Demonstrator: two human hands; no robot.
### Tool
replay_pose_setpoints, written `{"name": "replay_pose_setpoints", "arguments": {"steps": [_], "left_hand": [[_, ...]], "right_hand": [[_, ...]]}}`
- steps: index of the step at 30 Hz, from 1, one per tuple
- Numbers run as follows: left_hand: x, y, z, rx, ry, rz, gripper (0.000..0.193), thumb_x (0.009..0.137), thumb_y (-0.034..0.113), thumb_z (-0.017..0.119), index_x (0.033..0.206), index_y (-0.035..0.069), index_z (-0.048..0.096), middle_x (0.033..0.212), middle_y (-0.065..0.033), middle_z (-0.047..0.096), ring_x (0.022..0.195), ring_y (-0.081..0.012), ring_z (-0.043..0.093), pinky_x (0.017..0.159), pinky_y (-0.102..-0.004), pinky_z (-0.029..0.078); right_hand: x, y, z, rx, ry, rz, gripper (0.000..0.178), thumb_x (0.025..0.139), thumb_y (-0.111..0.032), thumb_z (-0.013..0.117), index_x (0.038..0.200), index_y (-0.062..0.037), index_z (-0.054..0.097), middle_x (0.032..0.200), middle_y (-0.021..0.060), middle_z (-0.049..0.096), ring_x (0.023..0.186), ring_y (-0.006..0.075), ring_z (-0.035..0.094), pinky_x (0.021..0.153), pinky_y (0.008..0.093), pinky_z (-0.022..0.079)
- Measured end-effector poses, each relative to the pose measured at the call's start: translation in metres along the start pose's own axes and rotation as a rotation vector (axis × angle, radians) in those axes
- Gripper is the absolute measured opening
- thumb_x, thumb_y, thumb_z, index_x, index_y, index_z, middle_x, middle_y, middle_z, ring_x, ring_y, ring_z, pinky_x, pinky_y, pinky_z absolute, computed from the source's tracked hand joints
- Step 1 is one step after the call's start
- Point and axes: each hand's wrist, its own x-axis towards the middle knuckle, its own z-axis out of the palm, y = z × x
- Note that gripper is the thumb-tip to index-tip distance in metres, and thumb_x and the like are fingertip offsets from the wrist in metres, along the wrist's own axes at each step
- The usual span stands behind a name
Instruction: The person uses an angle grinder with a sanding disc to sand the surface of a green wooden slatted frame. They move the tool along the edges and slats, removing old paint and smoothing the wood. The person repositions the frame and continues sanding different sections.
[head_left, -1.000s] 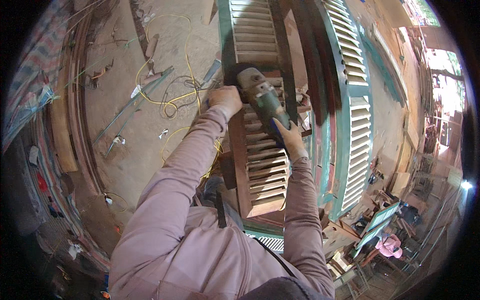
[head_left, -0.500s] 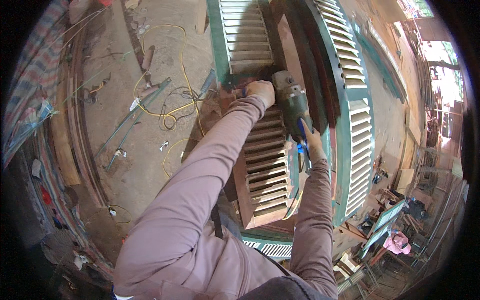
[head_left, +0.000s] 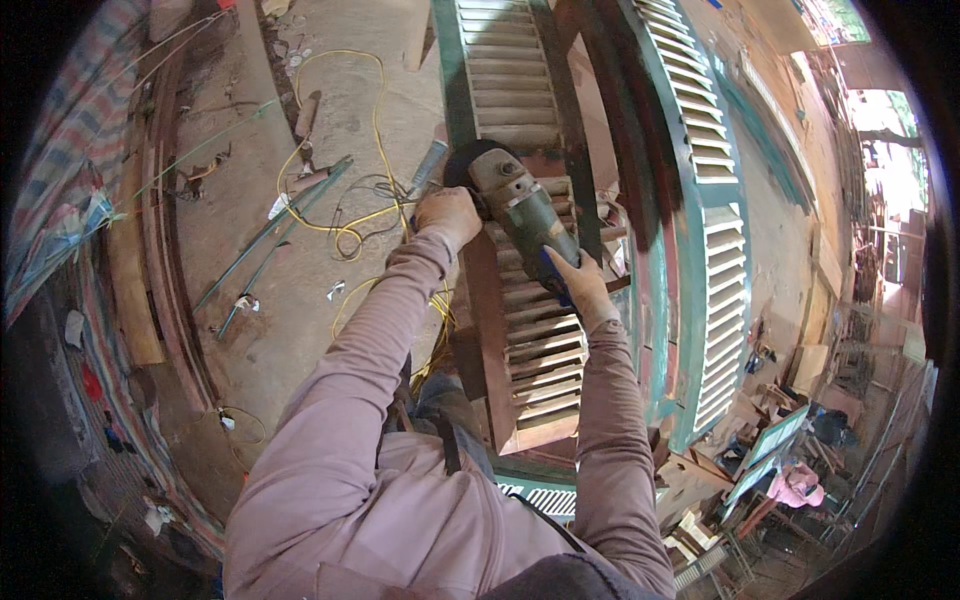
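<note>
An angle grinder (head_left: 533, 215) with a dark round disc at its far end lies slantwise over a louvered wooden shutter (head_left: 545, 375). My right hand (head_left: 585, 285) is wrapped round its rear grip, by a blue part. At the grinder's head, my left hand (head_left: 449, 215) is closed round the side handle, which the fingers mostly hide. The disc sits over the shutter's left edge and middle crosspiece; whether it touches the wood I cannot tell. Green paint covers the shutter's far part, while the nearer slats and frame show bare reddish wood.
A second green shutter (head_left: 722, 290) with pale slats stands close on the right. A yellow cable (head_left: 383, 130) loops over the floor at left, near a grey-handled tool (head_left: 428, 165) and green strips (head_left: 270, 235). Pink cloth (head_left: 797, 484) and wood scraps lie at lower right.
Both hands have swung the grinder left, from the shutter's right side to its left edge. Its head now tilts to the left. More of the slats shows.
</note>
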Motion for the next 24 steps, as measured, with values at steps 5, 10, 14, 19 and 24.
{"name": "replay_pose_setpoints", "arguments": {"steps": [5, 10, 14, 19, 24], "left_hand": [[0.013, 0.027, 0.003, -0.016, 0.0, 0.086, 0.034, 0.089, 0.02, 0.06, 0.11, -0.002, 0.074, 0.117, -0.0259, 0.072, 0.11, -0.0385, 0.071, 0.092, -0.0447, 0.058], [0.044, 0.064, 0.012, 0.021, 0.044, 0.178, 0.031, 0.09, 0.018, 0.06, 0.11, 0.001, 0.076, 0.118, -0.0238, 0.072, 0.109, -0.035, 0.072, 0.09, -0.0465, 0.059], [0.033, 0.041, 0.003, 0.017, -0.033, 0.162, 0.034, 0.089, 0.02, 0.061, 0.112, 0.0, 0.074, 0.117, -0.0231, 0.073, 0.107, -0.0368, 0.073, 0.089, -0.0452, 0.059], [0.021, 0.005, -0.003, -0.016, 0.022, 0.027, 0.034, 0.088, 0.021, 0.062, 0.111, 0.0, 0.074, 0.116, -0.0245, 0.073, 0.11, -0.0354, 0.072, 0.093, -0.0446, 0.057], [0.04, 0.061, 0.003, 0.022, -0.002, 0.178, 0.033, 0.088, 0.02, 0.062, 0.11, -0.001, 0.075, 0.117, -0.024, 0.072, 0.108, -0.0359, 0.072, 0.09, -0.0457, 0.059]], "right_hand": [[0.011, 0.015, -0.025, 0.013, 0.033, 0.028, 0.104, 0.08, -0.072, 0.071, 0.148, 0.0034, 0.047, 0.139, 0.0291, 0.057, 0.129, 0.036, 0.058, 0.108, 0.0381, 0.043], [0.035, 0.028, -0.046, 0.179, 0.042, 0.053, 0.097, 0.077, -0.072, 0.074, 0.132, 0.0067, 0.062, 0.118, 0.0234, 0.07, 0.11, 0.0307, 0.068, 0.096, 0.0381, 0.051], [0.014, 0.007, -0.032, 0.18, -0.038, 0.106, 0.105, 0.076, -0.074, 0.073, 0.139, 0.0081, 0.056, 0.128, 0.0267, 0.065, 0.117, 0.0314, 0.066, 0.1, 0.0389, 0.049], [0.0, -0.022, -0.008, -0.003, 0.04, 0.049, 0.117, 0.075, -0.076, 0.071, 0.15, 0.0088, 0.041, 0.141, 0.0302, 0.056, 0.134, 0.0382, 0.054, 0.111, 0.0401, 0.042], [0.041, 0.036, -0.038, 0.226, 0.006, 0.018, 0.105, 0.078, -0.069, 0.074, 0.146, 0.0068, 0.049, 0.139, 0.0272, 0.058, 0.128, 0.0352, 0.059, 0.107, 0.0396, 0.044]]}}
